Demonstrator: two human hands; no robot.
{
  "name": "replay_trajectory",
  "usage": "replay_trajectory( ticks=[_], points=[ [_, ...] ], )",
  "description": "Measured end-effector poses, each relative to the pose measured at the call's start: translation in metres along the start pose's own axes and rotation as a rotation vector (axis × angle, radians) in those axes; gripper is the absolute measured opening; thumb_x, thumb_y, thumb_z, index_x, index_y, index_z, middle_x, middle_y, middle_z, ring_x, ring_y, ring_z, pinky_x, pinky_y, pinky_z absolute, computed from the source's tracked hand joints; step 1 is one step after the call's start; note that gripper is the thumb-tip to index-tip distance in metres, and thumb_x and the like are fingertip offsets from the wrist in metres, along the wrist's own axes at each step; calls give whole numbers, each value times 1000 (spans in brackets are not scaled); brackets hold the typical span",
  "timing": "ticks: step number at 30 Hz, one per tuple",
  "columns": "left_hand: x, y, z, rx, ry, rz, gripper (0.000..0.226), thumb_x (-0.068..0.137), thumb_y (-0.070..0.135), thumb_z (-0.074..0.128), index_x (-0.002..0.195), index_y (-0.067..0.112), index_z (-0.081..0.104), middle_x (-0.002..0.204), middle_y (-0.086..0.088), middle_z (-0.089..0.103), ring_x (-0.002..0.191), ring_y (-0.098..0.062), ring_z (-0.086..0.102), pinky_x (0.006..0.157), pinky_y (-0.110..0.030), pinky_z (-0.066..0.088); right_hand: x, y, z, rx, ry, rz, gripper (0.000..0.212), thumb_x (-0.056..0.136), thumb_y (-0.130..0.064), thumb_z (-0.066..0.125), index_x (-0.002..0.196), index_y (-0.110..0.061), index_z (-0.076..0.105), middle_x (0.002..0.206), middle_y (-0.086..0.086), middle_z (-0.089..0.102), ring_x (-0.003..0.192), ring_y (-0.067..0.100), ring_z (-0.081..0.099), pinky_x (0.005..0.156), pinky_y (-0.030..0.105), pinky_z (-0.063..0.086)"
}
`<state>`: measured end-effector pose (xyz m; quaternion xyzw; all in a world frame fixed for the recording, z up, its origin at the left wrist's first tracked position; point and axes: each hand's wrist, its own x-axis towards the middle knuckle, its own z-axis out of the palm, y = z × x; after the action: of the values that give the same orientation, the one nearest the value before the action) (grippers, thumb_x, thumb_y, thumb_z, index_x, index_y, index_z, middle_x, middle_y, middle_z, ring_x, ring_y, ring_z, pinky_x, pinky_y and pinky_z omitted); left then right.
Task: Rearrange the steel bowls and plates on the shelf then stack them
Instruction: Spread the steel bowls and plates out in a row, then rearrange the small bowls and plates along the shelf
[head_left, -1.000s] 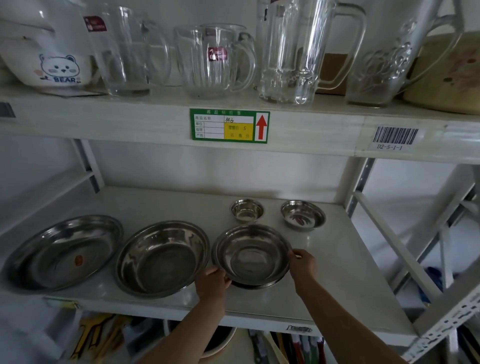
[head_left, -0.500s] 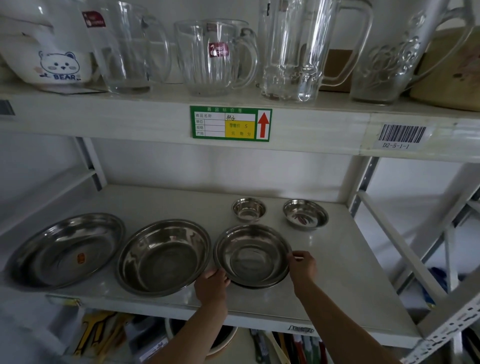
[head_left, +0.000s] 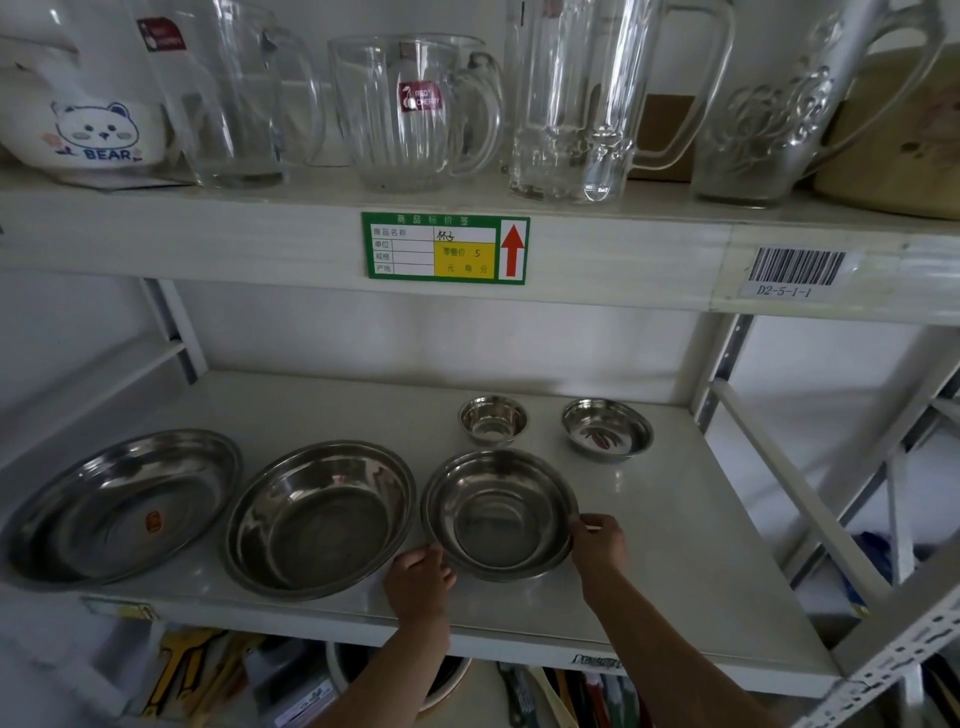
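White shelf, steel dishes in a row, both hands on the middle bowl.
Left hand and right hand pinch opposite rims; best lifted level, then nested into the wider bowl just beside it.

on the upper shelf we see a white bear-print bowl at the left, then four clear glass jugs in a row, one with a red cherry sticker. a green price tag and a barcode label sit on its front edge.
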<state>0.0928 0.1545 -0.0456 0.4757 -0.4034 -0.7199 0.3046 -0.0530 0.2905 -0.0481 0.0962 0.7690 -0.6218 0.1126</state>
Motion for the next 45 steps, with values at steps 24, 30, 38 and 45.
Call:
replay_trajectory(
  ticks=[24,30,38,45],
  points=[
    [-99,-60,82,66,-298,-204,18,96,-3,44,80,1,53,59,-12,43,50,-16,33,46,-25,29,6,-22,-87,152,-20,57,28,93,-29,62,106,-5,60,76,9,61,63,18,53,54,28,46],
    [-106,-52,124,94,-397,-220,13,95,2,48,85,1,56,64,-13,53,54,-20,46,52,-28,40,10,-29,-113,168,-38,73,29,98,-27,53,108,-1,61,80,8,58,67,16,52,59,27,45],
    [-83,-34,184,177,-483,-271,19,99,14,47,86,3,55,67,-12,57,58,-21,52,56,-30,47,22,-42,-131,175,-42,99,26,99,-24,52,107,-2,63,86,11,63,73,20,56,62,28,48],
    [-51,-29,229,271,-494,-263,18,96,16,52,91,-1,55,74,-17,58,59,-25,56,54,-33,55,33,-37,-137,185,-30,158,25,98,-26,52,104,-5,64,87,12,66,73,21,58,64,29,48]
  ],
)
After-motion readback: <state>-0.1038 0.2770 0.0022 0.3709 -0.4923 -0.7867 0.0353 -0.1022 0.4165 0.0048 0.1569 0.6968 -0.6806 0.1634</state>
